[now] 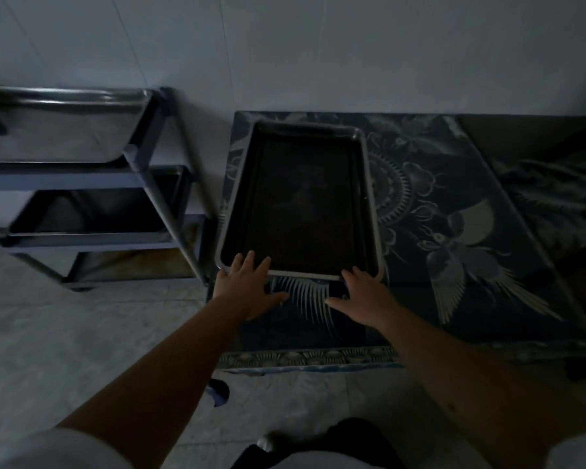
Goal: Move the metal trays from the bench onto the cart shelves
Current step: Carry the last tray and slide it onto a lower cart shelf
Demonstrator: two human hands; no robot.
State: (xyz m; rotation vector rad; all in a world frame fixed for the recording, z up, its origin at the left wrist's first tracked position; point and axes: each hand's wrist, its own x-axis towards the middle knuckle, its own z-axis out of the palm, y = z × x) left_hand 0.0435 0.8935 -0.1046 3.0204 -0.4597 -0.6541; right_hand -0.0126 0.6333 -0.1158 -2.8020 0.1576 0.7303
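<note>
A dark rectangular metal tray (300,198) lies flat on the patterned bench (454,231), its near rim towards me. My left hand (247,286) reaches its near left corner with fingers straight, the fingertips over the rim. My right hand (366,296) lies open at the near right corner, fingers spread and touching the rim. To the left stands the cart (170,184), with one metal tray (65,130) on its top shelf and another tray (95,211) on the middle shelf. The room is dim.
The cart's bottom shelf (129,265) shows a bare brownish surface. A pale wall runs behind the cart and bench. Tiled floor (82,333) lies between me and the cart. A rumpled dark cloth (555,198) lies at the bench's far right.
</note>
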